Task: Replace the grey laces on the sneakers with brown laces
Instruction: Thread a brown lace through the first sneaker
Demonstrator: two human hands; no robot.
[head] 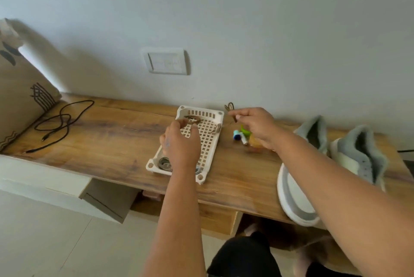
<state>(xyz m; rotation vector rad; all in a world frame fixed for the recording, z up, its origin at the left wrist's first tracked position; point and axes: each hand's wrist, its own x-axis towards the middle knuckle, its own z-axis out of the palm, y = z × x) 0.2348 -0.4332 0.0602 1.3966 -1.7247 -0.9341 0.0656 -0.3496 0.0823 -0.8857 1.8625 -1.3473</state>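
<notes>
Two grey sneakers (313,164) stand at the right end of the wooden bench (107,133), heels toward the wall; my right forearm hides their lacing. A white slotted tray (208,140) lies mid-bench. A coiled brown lace (193,118) rests in its far end, and my left hand (180,142) reaches over the tray with its fingertips at that coil. My right hand (255,125) pinches another folded brown lace (230,108) just past the tray's far right corner. A greyish coil (165,163) lies in the tray's near end.
Small coloured items (240,136), blue, white and green, lie beside the tray under my right hand. A black cable (60,122) sprawls on the bench's left part. A cardboard box (20,88) stands at the far left. A wall switch plate (165,60) is above.
</notes>
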